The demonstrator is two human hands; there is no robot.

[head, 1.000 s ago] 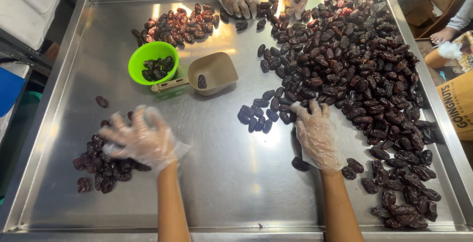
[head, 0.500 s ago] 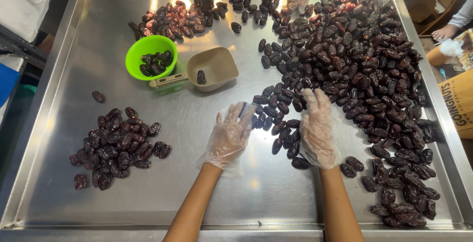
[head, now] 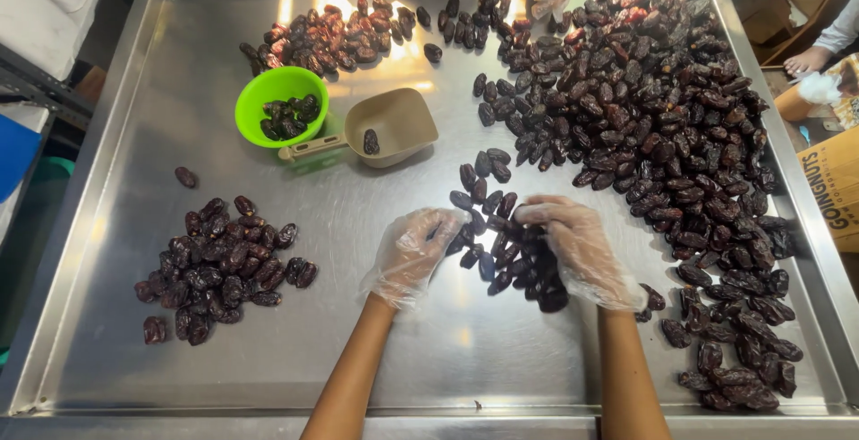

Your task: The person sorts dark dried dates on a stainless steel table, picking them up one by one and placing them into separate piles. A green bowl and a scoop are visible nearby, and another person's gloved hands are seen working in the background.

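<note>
Food-sorting workshop: steel table (head: pixel 134 118) heaped with dates (head: pixel 662 127).

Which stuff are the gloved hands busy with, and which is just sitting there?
In use:
left hand
right hand
small cluster of dates between them

Just lying about:
green bowl
tan scoop
left pile of dates
big heap of dates
steel tray

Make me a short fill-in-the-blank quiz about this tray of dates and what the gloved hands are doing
1. The left hand and the right hand both wear clear plastic ____.
2. Both hands rest on a small cluster of dates near the ____ of the metal tray.
3. The round bowl holding a few dates is ____ in colour.
4. The tan scoop beside the bowl holds just ____ date.

Missing words: gloves; middle; green; one
</note>
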